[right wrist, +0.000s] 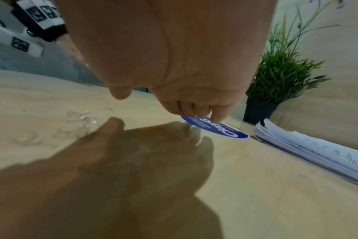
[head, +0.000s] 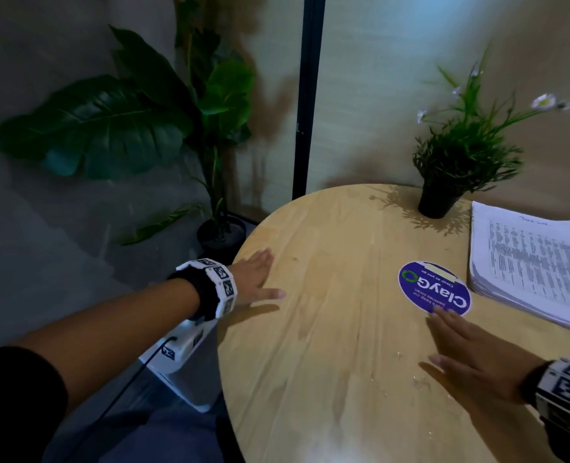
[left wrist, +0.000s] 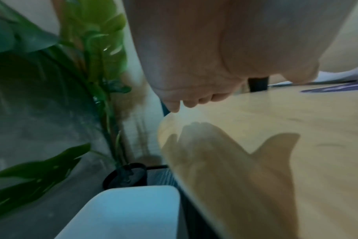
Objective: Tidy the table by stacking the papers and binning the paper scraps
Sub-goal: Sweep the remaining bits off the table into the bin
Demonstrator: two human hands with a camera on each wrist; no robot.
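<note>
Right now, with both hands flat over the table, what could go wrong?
The right hand is close to the crumbs; a sweep might scatter them rather than gather them. The left hand sits at the table edge, so bits pushed that way may miss the bin. The stack lies near the edge and could slide off.

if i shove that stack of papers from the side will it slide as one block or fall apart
The stack of papers would probably shear rather than slide as one: its sheet edges look uneven and fanned in the right wrist view, with no clip visible. It looks thick, so likely heavy enough to resist a light push. The wooden table looks smooth, so the bottom sheets may slip.
</note>
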